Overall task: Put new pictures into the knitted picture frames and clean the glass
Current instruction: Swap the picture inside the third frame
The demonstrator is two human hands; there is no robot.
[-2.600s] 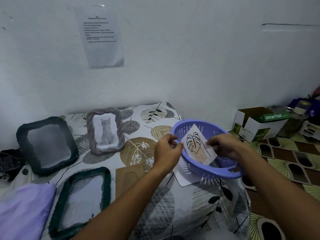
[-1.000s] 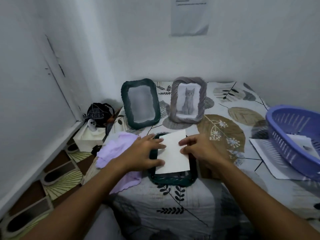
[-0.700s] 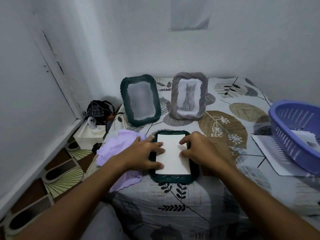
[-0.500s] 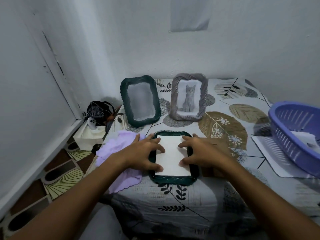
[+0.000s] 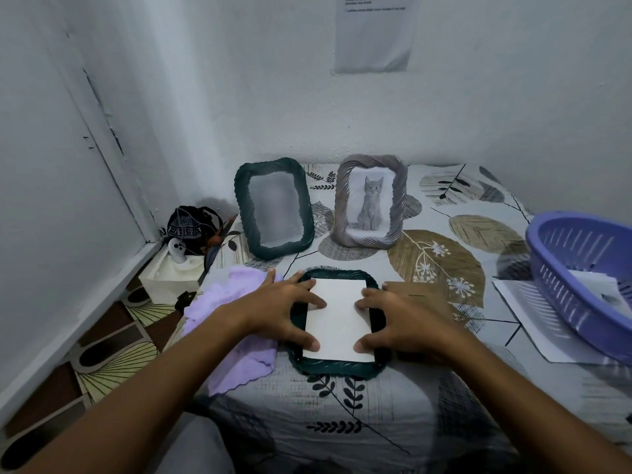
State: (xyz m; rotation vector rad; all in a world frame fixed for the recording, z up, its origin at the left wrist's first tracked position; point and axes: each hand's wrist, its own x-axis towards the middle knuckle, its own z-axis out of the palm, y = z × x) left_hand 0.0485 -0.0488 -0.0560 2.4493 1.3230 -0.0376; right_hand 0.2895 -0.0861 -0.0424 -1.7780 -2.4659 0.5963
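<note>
From the head camera, I look down on a surface (image 5: 376,398) covered with a leaf-patterned cloth, set into the corner of a white room. A dark green knitted frame (image 5: 337,367) lies flat at the near edge, and a white picture sheet (image 5: 337,316), blank side up, sits inside its opening.

My left hand (image 5: 277,311) lies on the frame's left edge, fingers spread; its fingertips (image 5: 313,345) press on the left margin of the sheet. My right hand (image 5: 407,318) mirrors it on the right edge, thumb and forefinger on the sheet's right margin. Neither grip is clenched: the fingers are splayed and only lightly bent, pressing down and curling round nothing.

A lilac cloth (image 5: 236,336) lies just beside the flat frame on the left, partly under my left wrist. A brown backing board (image 5: 427,299) lies on the right, touching the frame and partly under my right hand.

Behind, two more frames stand upright, tilted back near the wall: a second dark green frame (image 5: 273,208) with only a blurred grey pane showing, and just beside it a grey frame (image 5: 371,201) holding a kitten picture (image 5: 371,203).

At the far right a purple basket (image 5: 561,289) holds loose prints (image 5: 602,292) and rests on a sheet of paper (image 5: 533,323).
</note>
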